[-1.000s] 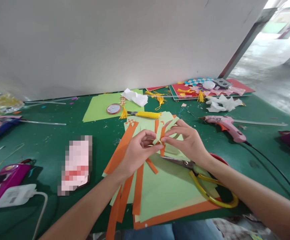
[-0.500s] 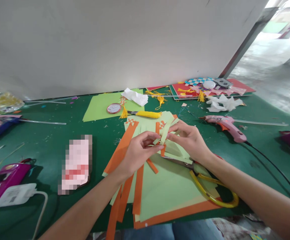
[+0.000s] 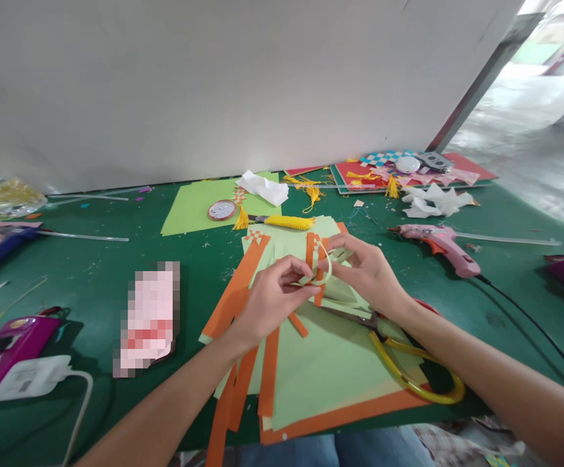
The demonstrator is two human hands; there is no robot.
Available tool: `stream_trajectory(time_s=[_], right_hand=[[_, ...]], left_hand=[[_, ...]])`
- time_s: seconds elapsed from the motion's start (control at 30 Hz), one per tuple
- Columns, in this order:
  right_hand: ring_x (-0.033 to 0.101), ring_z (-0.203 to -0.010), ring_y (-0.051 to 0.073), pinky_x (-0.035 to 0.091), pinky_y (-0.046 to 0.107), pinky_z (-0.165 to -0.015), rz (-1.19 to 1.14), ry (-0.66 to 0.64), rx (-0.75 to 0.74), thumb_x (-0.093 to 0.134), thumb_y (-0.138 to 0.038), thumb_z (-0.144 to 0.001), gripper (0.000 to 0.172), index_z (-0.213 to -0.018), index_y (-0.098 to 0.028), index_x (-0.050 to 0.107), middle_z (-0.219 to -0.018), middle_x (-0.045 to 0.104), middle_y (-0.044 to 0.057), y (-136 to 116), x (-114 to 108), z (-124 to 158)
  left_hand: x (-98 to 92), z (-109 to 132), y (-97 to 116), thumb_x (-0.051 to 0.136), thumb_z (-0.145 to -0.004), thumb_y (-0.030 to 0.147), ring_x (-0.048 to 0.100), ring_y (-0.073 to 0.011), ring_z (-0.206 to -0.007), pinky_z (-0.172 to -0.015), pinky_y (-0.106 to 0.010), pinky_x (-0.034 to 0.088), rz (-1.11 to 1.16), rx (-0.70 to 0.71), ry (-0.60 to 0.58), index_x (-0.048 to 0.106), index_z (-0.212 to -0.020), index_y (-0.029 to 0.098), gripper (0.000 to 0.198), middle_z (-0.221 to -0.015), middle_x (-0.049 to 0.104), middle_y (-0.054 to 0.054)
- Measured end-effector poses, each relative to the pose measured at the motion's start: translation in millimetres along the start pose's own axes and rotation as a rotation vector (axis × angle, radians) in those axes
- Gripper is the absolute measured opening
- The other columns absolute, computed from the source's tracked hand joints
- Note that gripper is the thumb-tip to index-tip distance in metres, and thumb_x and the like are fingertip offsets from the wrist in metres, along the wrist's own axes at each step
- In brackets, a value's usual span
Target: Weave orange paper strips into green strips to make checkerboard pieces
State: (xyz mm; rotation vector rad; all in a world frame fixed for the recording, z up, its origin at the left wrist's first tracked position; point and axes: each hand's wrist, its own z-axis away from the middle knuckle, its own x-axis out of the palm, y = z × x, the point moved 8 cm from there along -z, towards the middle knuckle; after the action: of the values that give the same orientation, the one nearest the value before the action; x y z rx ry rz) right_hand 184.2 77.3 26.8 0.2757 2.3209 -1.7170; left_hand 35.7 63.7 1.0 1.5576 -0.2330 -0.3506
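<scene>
Both my hands meet over a woven piece of pale green and orange paper strips [image 3: 313, 250] at the middle of the green table. My left hand [image 3: 268, 299] pinches a pale green strip [image 3: 326, 267] that curls up in a loop. My right hand [image 3: 365, 272] holds the strips from the right side, fingers bent around them. Under the hands lie pale green sheets [image 3: 325, 370] on orange paper [image 3: 340, 415], with loose orange strips [image 3: 268, 370] to the left. Yellow-handled scissors [image 3: 403, 363] rest on the sheets below my right wrist.
A pink glue gun [image 3: 440, 241] with a black cord lies to the right. A yellow-handled tool [image 3: 286, 223], a round tin [image 3: 222, 211] and a green sheet [image 3: 198, 207] sit behind. A blurred pink item [image 3: 149, 319], a purple device [image 3: 12, 347] and white charger [image 3: 31, 379] are left. Finished crafts [image 3: 398, 170] lie far right.
The pale green strip has been bent over into a loop between my hands. My right hand has shifted slightly up and left; my left hand stays in its pinch.
</scene>
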Motion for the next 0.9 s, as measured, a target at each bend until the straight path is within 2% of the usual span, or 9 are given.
stream_trajectory(time_s=[0.1,0.2,0.27,0.37,0.53,0.77,0.9], right_hand=[[0.059,-0.074,0.017,0.044,0.029,-0.064,0.021,-0.001,0.026,0.074,-0.034,-0.072,0.022,-0.085,-0.02,0.063,-0.085,0.066,0.002,-1.0,0.4,0.2],[0.058,-0.07,0.015,0.043,0.027,-0.06,0.008,-0.009,0.048,0.073,-0.032,-0.073,0.023,-0.088,-0.02,0.061,-0.088,0.065,0.002,-2.0,0.7,0.9],[0.059,-0.071,0.015,0.043,0.027,-0.06,0.005,-0.015,0.064,0.072,-0.03,-0.074,0.02,-0.088,-0.02,0.061,-0.089,0.065,0.002,-0.9,0.6,1.3],[0.061,-0.074,0.016,0.045,0.028,-0.063,-0.067,-0.026,0.082,0.07,-0.031,-0.077,0.017,-0.089,-0.02,0.064,-0.088,0.066,0.002,2.5,1.0,1.6],[0.064,-0.079,0.017,0.05,0.03,-0.071,-0.224,0.008,0.106,0.071,-0.032,-0.077,0.015,-0.087,-0.022,0.07,-0.084,0.069,0.002,7.5,-1.8,2.1],[0.065,-0.078,0.017,0.052,0.031,-0.071,-0.232,0.023,0.125,0.071,-0.029,-0.076,0.011,-0.084,-0.023,0.074,-0.081,0.07,0.002,9.9,-3.6,2.2],[0.064,-0.076,0.017,0.051,0.028,-0.062,-0.291,0.0,0.129,0.068,-0.019,-0.074,0.024,-0.097,-0.025,0.074,-0.079,0.069,0.001,14.8,-1.3,1.6]], left_hand=[[0.0,0.4,0.6,0.074,-0.076,0.027,0.064,-0.0131,-0.076,-0.069,-0.022,0.051,-0.033,0.011,-0.003,0.058,-0.082,0.019,0.019,-0.081,0.063,0.001],[2.2,0.7,0.9,0.071,-0.079,0.027,0.066,-0.017,-0.085,-0.075,-0.025,0.053,-0.06,0.011,-0.029,0.066,-0.091,0.019,0.016,-0.093,0.068,-0.004],[2.1,0.6,2.0,0.07,-0.08,0.028,0.066,-0.019,-0.09,-0.077,-0.027,0.053,-0.09,0.027,-0.027,0.069,-0.098,0.02,0.019,-0.103,0.069,-0.006],[-0.4,0.4,4.7,0.07,-0.08,0.029,0.065,-0.0184,-0.089,-0.076,-0.027,0.054,-0.149,0.066,0.005,0.072,-0.102,0.021,0.023,-0.106,0.068,-0.007],[-3.4,0.0,7.4,0.072,-0.08,0.027,0.065,-0.0159,-0.09,-0.08,-0.025,0.055,-0.088,0.077,0.04,0.07,-0.108,0.022,0.029,-0.115,0.066,-0.006],[-5.6,0.7,10.4,0.073,-0.078,0.029,0.067,-0.0124,-0.074,-0.07,-0.023,0.056,-0.08,0.074,0.075,0.069,-0.106,0.022,0.029,-0.113,0.067,-0.005],[-5.8,0.4,11.4,0.073,-0.078,0.029,0.068,-0.0154,-0.082,-0.074,-0.025,0.057,-0.099,0.085,0.075,0.07,-0.103,0.022,0.026,-0.11,0.068,-0.005]])
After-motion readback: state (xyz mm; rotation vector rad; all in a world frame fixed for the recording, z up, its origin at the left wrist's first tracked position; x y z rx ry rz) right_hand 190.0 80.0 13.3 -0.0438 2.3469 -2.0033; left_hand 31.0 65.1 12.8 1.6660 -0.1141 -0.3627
